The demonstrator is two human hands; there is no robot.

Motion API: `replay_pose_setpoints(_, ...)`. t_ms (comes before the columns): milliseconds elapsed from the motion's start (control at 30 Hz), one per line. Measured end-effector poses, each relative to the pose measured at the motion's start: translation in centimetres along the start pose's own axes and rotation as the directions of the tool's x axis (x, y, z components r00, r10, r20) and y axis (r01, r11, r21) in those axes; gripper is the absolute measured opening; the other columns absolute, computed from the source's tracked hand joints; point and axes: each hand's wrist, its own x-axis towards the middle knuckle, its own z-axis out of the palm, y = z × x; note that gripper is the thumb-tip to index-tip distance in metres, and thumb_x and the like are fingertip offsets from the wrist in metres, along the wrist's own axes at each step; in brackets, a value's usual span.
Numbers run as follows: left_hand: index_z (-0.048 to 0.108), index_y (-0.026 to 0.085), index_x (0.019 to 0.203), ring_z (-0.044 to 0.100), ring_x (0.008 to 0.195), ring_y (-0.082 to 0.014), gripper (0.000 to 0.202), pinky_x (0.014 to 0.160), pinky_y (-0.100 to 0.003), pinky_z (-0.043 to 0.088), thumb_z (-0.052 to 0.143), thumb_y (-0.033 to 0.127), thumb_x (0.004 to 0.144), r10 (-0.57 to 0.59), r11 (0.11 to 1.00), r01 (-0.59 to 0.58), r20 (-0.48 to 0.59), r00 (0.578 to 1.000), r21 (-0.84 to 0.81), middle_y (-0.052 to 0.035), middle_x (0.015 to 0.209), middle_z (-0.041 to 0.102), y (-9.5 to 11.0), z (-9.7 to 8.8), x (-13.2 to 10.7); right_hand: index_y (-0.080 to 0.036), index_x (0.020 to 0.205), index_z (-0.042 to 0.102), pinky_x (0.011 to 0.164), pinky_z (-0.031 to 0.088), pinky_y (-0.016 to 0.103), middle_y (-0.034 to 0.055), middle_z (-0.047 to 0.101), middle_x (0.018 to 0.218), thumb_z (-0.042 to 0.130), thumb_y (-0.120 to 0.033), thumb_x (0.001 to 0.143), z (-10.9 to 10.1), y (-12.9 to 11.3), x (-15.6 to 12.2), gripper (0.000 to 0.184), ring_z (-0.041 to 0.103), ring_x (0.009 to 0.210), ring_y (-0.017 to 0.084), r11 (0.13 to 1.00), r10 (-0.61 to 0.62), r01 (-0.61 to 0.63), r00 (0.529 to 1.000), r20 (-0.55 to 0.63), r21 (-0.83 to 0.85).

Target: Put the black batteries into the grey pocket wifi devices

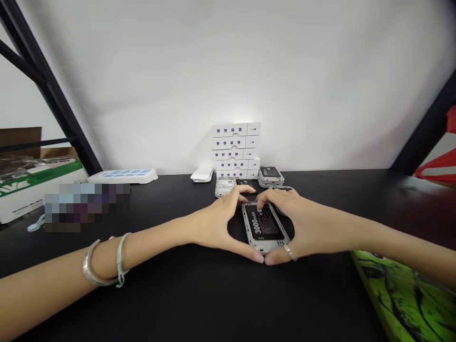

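Note:
A small grey-and-white device with its back off (pixel 270 243) lies on the black table in front of me. Its black battery (pixel 265 225) is marked 3000mAh. My right hand (pixel 302 223) grips the device, a fingertip pressed on the battery's far end and the thumb at the near edge. To the left, my left hand (pixel 217 221) curves around with thumb and fingers spread; its thumb tip is by the near edge, beside the right thumb. Beyond the hands are another open device (pixel 225 186), a black battery (pixel 245 183) and a stack of battery-fitted devices (pixel 270 175).
White boxes (pixel 231 142) are stacked against the wall, with white flat devices (pixel 202 174) to their left. A white power strip (pixel 123 176), a cardboard box (pixel 39 190) and a pixelated patch are at the left. A green patterned item (pixel 409 294) lies at the right.

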Motion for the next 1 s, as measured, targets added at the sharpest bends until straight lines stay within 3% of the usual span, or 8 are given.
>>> replay_pose_setpoints(200,0.017,0.032,0.135,0.035,0.127,-0.0368,0.108,0.101,-0.059,0.035,0.082,0.049,0.05,-0.016,1.0,0.016,-0.021,1.0,-0.025,-0.0123,0.134,0.034,-0.5,0.4,-0.1,-0.024,0.114,0.049,0.072,0.042,0.035,0.0062,0.052,0.099,0.071,-0.067,0.045,0.1,-0.2,-0.2,0.084,0.047,0.096,0.03,0.993,0.072,-0.078,0.995,0.063,0.091)
replay_pose_setpoints(467,0.02,0.031,0.134,0.033,0.126,-0.039,0.109,0.098,-0.059,0.038,0.081,0.054,0.047,-0.108,0.994,0.107,-0.046,0.993,-0.009,-0.0109,0.136,0.032,-0.2,0.5,0.0,-0.021,0.095,0.053,0.069,0.036,0.036,0.0036,0.051,0.086,0.066,-0.075,0.044,0.8,0.1,1.1,0.076,0.046,0.076,0.024,0.989,-0.118,0.115,0.993,-0.028,-0.089)
replay_pose_setpoints(600,0.018,0.031,0.135,0.038,0.123,-0.0391,0.112,0.095,-0.058,0.041,0.082,0.052,0.045,-0.14,0.989,0.136,-0.081,0.987,-0.051,-0.0111,0.135,0.034,-0.1,0.7,-0.1,-0.021,0.09,0.052,0.069,0.035,0.037,0.0037,0.05,0.081,0.071,-0.066,0.042,1.4,0.3,1.8,0.068,0.045,0.076,0.025,0.971,-0.191,0.168,0.974,-0.124,-0.171)
replay_pose_setpoints(733,0.016,0.033,0.134,0.045,0.118,-0.0356,0.102,0.088,-0.052,0.049,0.078,0.046,0.054,-0.14,0.985,0.131,-0.074,0.987,-0.114,-0.0104,0.134,0.035,-0.8,1.3,-0.4,-0.023,0.087,0.052,0.068,0.035,0.038,0.0043,0.049,0.081,0.075,-0.052,0.045,2.1,0.9,2.1,0.056,0.045,0.081,0.029,0.972,-0.165,0.114,0.953,-0.254,-0.204)
replay_pose_setpoints(1000,0.022,0.031,0.132,0.047,0.116,-0.0358,0.102,0.088,-0.052,0.049,0.079,0.042,0.049,-0.157,0.969,0.135,-0.092,0.983,-0.208,-0.0095,0.129,0.042,-1.7,2.0,-0.4,-0.026,0.084,0.048,0.071,0.042,0.043,0.0042,0.049,0.085,0.072,-0.047,0.055,2.7,1.6,1.7,0.043,0.045,0.082,0.028,0.986,-0.166,0.165,0.959,-0.231,-0.022)
